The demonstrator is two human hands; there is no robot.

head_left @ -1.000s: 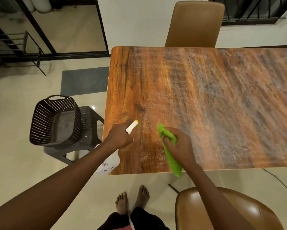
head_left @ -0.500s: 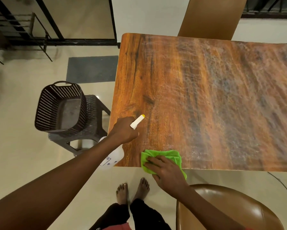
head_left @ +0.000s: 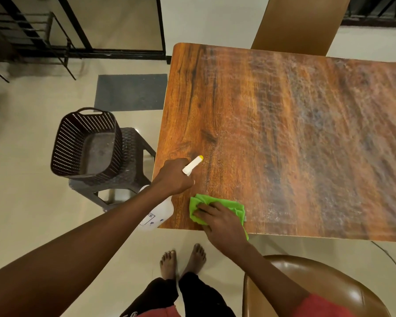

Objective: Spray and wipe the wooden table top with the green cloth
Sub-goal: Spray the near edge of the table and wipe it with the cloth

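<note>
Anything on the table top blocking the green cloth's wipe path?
Nothing visible does. The right hand presses the green cloth at the near left corner; the wooden table top beyond it shows only whitish streaks. The left hand holds the spray bottle just left of the cloth.

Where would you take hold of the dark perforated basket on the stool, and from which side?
Probably the arched handle on the far rim of the basket, from above: it rises off the rim leaving a finger gap, and the basket sits tilted on the stool, mouth up.
</note>
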